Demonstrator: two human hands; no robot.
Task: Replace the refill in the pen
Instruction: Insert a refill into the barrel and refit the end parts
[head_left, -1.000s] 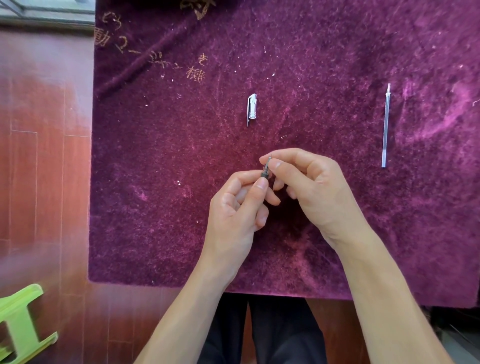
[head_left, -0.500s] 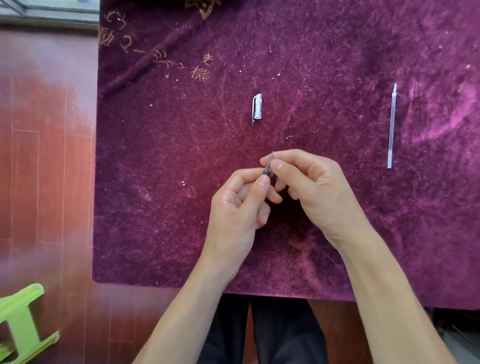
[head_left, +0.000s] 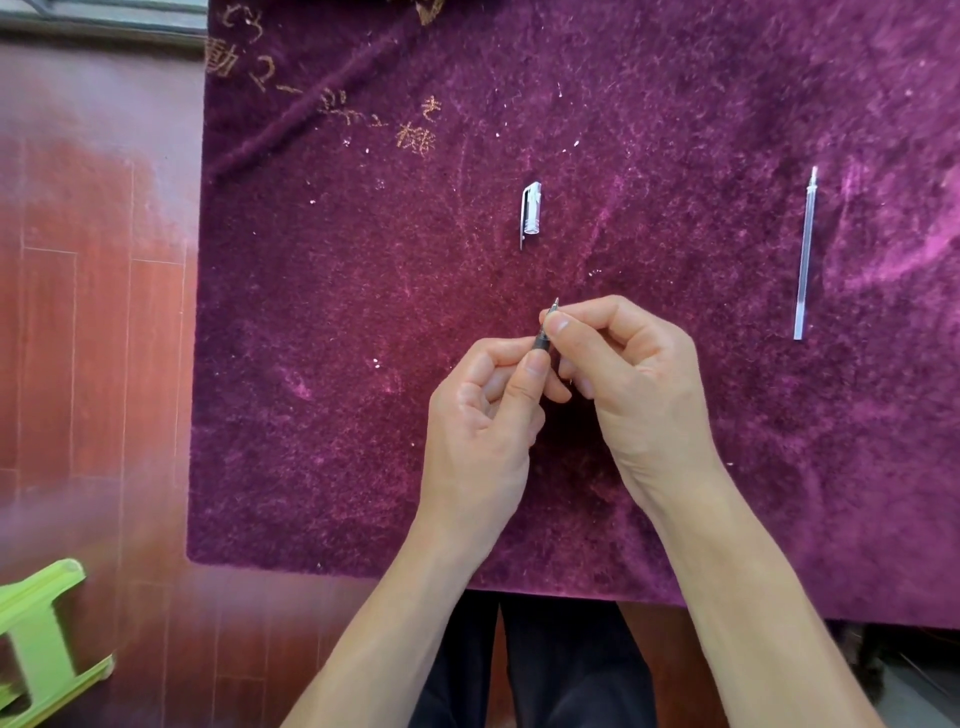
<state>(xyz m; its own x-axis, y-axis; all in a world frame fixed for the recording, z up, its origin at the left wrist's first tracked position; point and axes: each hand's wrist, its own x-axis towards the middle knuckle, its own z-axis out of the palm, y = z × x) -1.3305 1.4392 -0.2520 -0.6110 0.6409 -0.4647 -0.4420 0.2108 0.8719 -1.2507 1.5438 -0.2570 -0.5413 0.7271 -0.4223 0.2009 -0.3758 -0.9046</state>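
Since a second ago, more pen (head_left: 543, 340) tip shows beyond the right hand (head_left: 636, 384), thumb and forefinger pinching near the point. Left hand (head_left: 483, 415) curled, pinching the dark grip below. Both held mid-cloth (head_left: 363, 364); cap (head_left: 531, 213) beyond, refill (head_left: 805, 254) far right.

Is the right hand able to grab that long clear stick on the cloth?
Probably yes, but not right away: the right hand is busy pinching the pen. The refill lies alone on the cloth to its right, nothing between.

Cap (head_left: 531, 214) ahead; refill (head_left: 805, 254) far right; cloth (head_left: 337, 415) between lies open.
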